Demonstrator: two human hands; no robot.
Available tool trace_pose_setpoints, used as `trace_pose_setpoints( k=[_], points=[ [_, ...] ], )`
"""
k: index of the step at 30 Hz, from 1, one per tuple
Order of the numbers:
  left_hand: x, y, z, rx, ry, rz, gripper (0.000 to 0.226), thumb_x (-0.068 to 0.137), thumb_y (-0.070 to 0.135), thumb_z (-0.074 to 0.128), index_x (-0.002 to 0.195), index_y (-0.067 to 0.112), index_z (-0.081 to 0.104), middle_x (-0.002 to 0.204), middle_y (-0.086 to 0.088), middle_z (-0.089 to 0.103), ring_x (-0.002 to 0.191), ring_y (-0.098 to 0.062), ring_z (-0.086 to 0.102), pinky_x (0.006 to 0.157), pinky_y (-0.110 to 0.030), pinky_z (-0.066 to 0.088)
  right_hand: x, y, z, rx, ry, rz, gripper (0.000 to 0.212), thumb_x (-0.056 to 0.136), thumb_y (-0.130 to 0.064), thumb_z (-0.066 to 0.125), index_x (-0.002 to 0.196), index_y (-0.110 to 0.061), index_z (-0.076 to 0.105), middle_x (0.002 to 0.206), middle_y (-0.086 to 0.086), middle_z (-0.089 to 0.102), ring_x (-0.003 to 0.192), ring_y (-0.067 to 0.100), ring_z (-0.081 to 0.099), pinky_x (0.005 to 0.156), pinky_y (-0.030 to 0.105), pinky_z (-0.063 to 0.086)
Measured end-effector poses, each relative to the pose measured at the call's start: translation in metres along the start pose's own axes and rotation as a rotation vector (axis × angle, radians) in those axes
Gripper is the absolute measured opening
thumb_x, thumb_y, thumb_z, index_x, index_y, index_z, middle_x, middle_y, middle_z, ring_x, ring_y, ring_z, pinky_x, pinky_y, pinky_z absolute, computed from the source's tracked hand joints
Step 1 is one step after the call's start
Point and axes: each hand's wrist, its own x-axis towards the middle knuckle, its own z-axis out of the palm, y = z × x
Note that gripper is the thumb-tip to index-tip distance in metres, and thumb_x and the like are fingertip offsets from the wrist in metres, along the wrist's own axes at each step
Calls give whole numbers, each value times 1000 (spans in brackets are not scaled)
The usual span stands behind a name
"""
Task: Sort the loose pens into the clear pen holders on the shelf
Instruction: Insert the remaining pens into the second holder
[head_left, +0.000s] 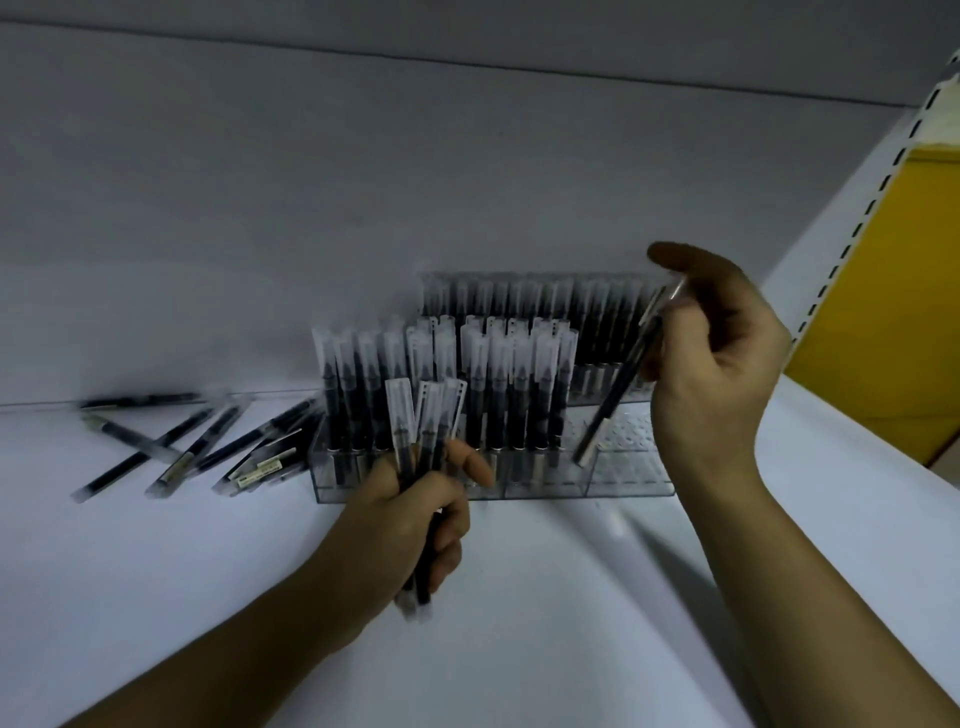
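My left hand (410, 525) grips a small bunch of dark pens (423, 431) with clear caps, held upright in front of the clear pen holder (631, 480). My right hand (711, 353) pinches a single dark pen (618, 395), tilted, its lower tip over the holder's right part with the free holes. The holder's left and middle rows are filled with upright pens (493, 374). A second filled holder (524, 296) stands behind it against the wall. Several loose pens (208, 447) lie flat on the white shelf to the left.
The white shelf (545, 597) runs toward me, with the white back wall (363, 182) behind the holders. A slotted shelf upright (862, 218) and a yellow panel (893, 291) stand at the right.
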Motion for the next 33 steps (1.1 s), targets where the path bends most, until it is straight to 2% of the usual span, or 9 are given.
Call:
trace_pose_setpoints(
  k=[4, 11, 15, 18, 21, 28, 33],
  points=[
    [1, 0, 0, -3, -32, -12, 26, 81, 11, 49, 101, -4, 57, 53, -7, 34, 41, -19, 32, 37, -25, 34, 2, 2, -4, -72, -14, -40, 29, 93, 0, 56, 121, -6, 60, 75, 17, 54, 59, 27, 46, 54, 28, 39],
    [0, -1, 0, -4, -55, -19, 26, 80, 16, 49, 97, 1, 60, 54, -6, 36, 41, -19, 33, 40, -25, 33, 4, 2, -4, -75, -8, 6, 21, 89, -1, 68, 109, -9, 66, 79, 6, 62, 63, 25, 53, 58, 22, 47],
    [0, 0, 0, 4, -64, -19, 24, 80, 15, 48, 96, 2, 60, 54, -5, 35, 40, -18, 33, 40, -24, 32, 4, 4, -3, -80, -59, 17, 20, 88, 1, 69, 106, -8, 67, 80, 13, 63, 63, 15, 54, 58, 20, 45],
    [0, 1, 0, 23, -50, -6, 15, 92, 8, 48, 97, 0, 60, 54, -4, 34, 40, -17, 32, 40, -25, 31, 3, 5, -2, -109, -121, 0, 22, 87, 2, 71, 106, -8, 67, 83, 8, 65, 67, 9, 59, 62, 17, 48],
    [-1, 0, 1, 52, -15, -2, 21, 101, -4, 36, 99, -3, 57, 53, -3, 31, 41, -16, 30, 40, -25, 30, 2, 5, -2, -148, -206, -8, 25, 85, 5, 71, 103, -11, 69, 88, 4, 68, 72, 5, 61, 64, 15, 49],
    [0, -1, 1, 50, 2, -3, 22, 102, -2, 36, 98, -2, 57, 52, 2, 30, 43, -12, 25, 43, -25, 23, -1, 11, 0, -167, -359, 52, 29, 80, 7, 69, 99, -15, 67, 89, 2, 67, 75, 10, 62, 67, 22, 54],
    [1, -1, -1, 33, 11, -1, 23, 101, -3, 38, 96, 1, 60, 52, 3, 31, 43, -11, 26, 44, -26, 19, -2, 11, 0, -229, -413, 47, 27, 75, -7, 65, 93, -26, 64, 87, -5, 66, 73, 15, 61, 65, 27, 55]
  ],
)
